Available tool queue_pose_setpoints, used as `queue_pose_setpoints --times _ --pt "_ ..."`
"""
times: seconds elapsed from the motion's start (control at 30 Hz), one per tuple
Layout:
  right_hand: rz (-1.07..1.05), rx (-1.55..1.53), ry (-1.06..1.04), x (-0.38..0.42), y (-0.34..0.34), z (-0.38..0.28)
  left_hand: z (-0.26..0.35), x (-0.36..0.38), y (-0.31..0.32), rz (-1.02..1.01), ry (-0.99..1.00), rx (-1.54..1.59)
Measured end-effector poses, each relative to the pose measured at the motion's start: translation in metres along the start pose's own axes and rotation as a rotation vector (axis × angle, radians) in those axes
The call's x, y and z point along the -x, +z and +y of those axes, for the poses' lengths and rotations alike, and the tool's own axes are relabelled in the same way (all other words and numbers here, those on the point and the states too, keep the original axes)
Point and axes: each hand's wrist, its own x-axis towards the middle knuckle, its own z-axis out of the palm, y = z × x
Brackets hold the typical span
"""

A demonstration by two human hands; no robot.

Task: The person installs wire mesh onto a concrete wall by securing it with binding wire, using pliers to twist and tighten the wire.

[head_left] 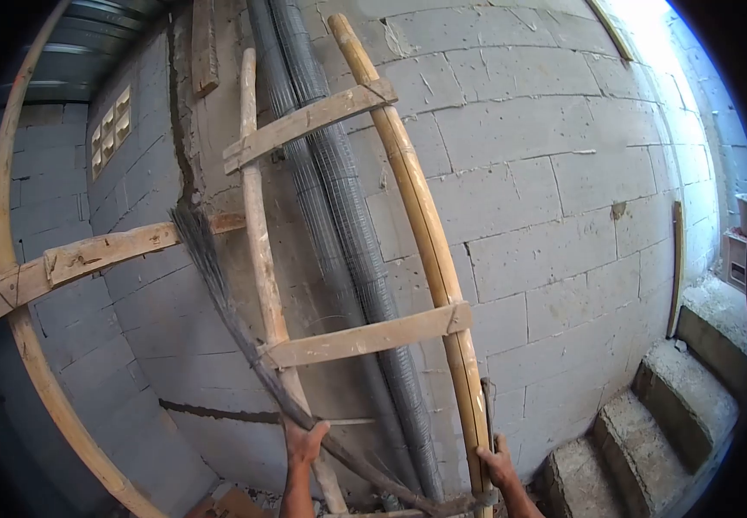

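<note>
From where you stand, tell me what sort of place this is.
Most likely a building site or unfinished house: bare block wall with no plaster, a rough wooden ladder gripped by both hands, rolls of wire mesh leaning behind it, and raw concrete steps.

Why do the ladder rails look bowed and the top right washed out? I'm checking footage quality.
Head view: fisheye distortion bends the pale wooden ladder and grey block wall; daylight overexposes the upper right; dark vignette rings the edges; the hands low in frame stay sharp.
</note>
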Motion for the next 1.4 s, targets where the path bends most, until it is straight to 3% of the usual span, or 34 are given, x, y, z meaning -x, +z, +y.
queue_pose_setpoints --times 0.07,0.1,0.2,0.3,0.37,0.4,0.53,0.6,0.67,0.77,0.97,1.07,1.33,1.4 --pt "0.018 -0.091 0.015 0.005 -0.008 0.021 -0.007 0.013 -0.014 0.016 0.109 -0.097" --pt "-0.023 -0.145 0.043 0.024 -0.007 -0.016 -0.002 0.021 -0.020 -0.005 0.101 -0.086" --pt "0.034 -0.183 -0.139 0.035 -0.035 0.010 0.035 0.048 -0.017 -0.044 0.062 0.018" --pt "0.152 -0.191 -0.085 0.060 -0.063 -0.026 0.080 0.078 0.006 -0.035 -0.016 0.143" --pt "0.200 -0.261 -0.141 0.063 -0.090 -0.028 0.100 0.074 0.037 -0.080 0.153 0.213" --pt "0.218 -0.364 -0.168 0.067 -0.093 -0.064 0.114 0.069 0.052 -0.099 0.239 0.241" --pt "0.320 -0.293 -0.267 0.044 -0.158 -0.145 0.175 0.039 0.128 -0.160 0.296 0.349" --pt "0.358 -0.230 -0.241 0.041 -0.198 -0.190 0.197 0.030 0.171 -0.187 0.312 0.446" --pt "0.375 -0.200 -0.250 0.044 -0.227 -0.238 0.226 0.041 0.210 -0.223 0.194 0.537" --pt "0.435 -0.134 -0.285 0.043 -0.294 -0.244 0.243 0.065 0.262 -0.280 0.162 0.607" --pt "0.538 0.112 -0.329 0.053 -0.377 -0.229 0.202 0.113 0.334 -0.268 0.081 0.661" --pt "0.570 0.213 -0.297 0.026 -0.432 -0.165 0.169 0.127 0.355 -0.189 0.051 0.642" --pt "0.559 0.244 -0.272 -0.032 -0.403 -0.123 0.107 0.106 0.370 -0.094 -0.056 0.732" --pt "0.488 0.089 -0.155 -0.030 -0.406 -0.125 0.095 0.111 0.373 -0.073 -0.054 0.687"
